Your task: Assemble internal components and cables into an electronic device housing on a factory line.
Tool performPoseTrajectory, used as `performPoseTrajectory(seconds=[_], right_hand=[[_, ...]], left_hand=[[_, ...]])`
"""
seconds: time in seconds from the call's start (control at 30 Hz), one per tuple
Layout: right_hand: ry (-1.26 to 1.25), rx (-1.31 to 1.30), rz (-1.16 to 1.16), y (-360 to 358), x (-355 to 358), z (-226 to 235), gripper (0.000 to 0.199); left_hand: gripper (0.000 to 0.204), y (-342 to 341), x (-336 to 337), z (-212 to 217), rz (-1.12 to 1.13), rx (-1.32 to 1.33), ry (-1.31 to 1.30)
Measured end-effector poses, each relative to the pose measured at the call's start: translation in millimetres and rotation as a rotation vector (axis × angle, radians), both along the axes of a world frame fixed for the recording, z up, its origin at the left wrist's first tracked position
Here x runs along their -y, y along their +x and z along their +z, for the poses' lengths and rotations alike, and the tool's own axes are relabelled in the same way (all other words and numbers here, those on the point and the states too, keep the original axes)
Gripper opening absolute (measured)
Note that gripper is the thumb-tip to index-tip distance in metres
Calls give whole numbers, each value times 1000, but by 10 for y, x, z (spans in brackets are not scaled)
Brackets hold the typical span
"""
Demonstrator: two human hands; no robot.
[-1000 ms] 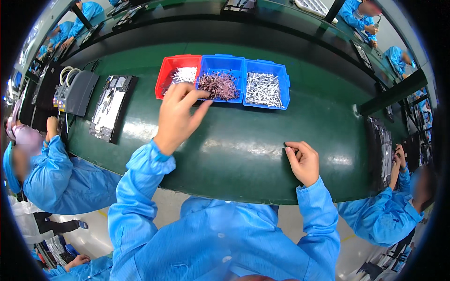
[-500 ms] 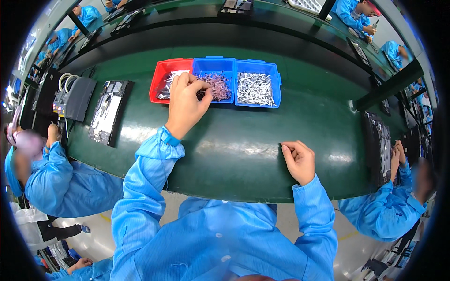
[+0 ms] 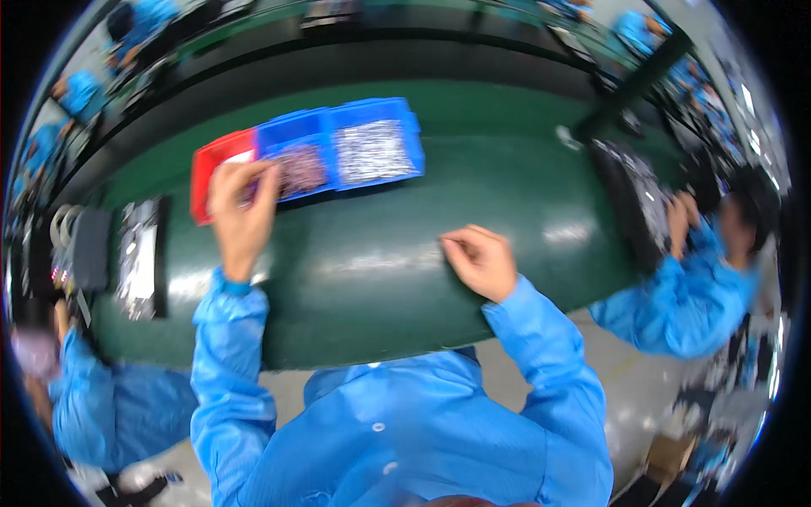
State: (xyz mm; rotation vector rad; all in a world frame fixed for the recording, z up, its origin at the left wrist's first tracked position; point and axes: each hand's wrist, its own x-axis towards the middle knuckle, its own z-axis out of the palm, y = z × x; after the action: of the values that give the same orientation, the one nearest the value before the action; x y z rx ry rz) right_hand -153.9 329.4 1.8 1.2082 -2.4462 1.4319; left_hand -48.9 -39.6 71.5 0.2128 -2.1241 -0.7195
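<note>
My left hand (image 3: 240,215) hovers over the front of the red bin (image 3: 201,182), partly covering it. Its thumb and forefinger are pinched together; what they hold, if anything, cannot be made out. Joined to the red bin is a blue bin (image 3: 291,128) with small pinkish parts (image 3: 300,169). A second blue bin (image 3: 412,139) beside it is filled with small silvery-white parts (image 3: 372,152). My right hand (image 3: 483,264) is closed in a pinch low over the green table (image 3: 355,279), in front of the bins. A tiny dark tip shows at its fingertips, too small to name.
At the left lie an opened flat device (image 3: 142,258) and a grey box (image 3: 89,249) with pale coiled cable. Another dark device (image 3: 632,198) stands at the right, where a co-worker's hands (image 3: 680,221) work. A dark post (image 3: 634,84) rises at the back right.
The whole view has swung, so bins and table sit further left and tilted. My left hand stays by the red bin, still pinched. The right hand remains pinched over the table.
</note>
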Motion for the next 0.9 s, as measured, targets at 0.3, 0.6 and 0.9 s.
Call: performPoseTrajectory(seconds=[0.3, 0.6, 0.9], right_hand=[[-94, 265, -14, 432, 457, 348, 25], [-258, 690, 47, 720, 728, 139, 22], [-369, 707, 84, 728, 741, 105, 13]], left_hand=[[3, 282, -881, -222, -508, 155, 735], [10, 351, -1177, -490, -600, 355, 1138], [18, 375, -1131, -516, -726, 339, 1235]])
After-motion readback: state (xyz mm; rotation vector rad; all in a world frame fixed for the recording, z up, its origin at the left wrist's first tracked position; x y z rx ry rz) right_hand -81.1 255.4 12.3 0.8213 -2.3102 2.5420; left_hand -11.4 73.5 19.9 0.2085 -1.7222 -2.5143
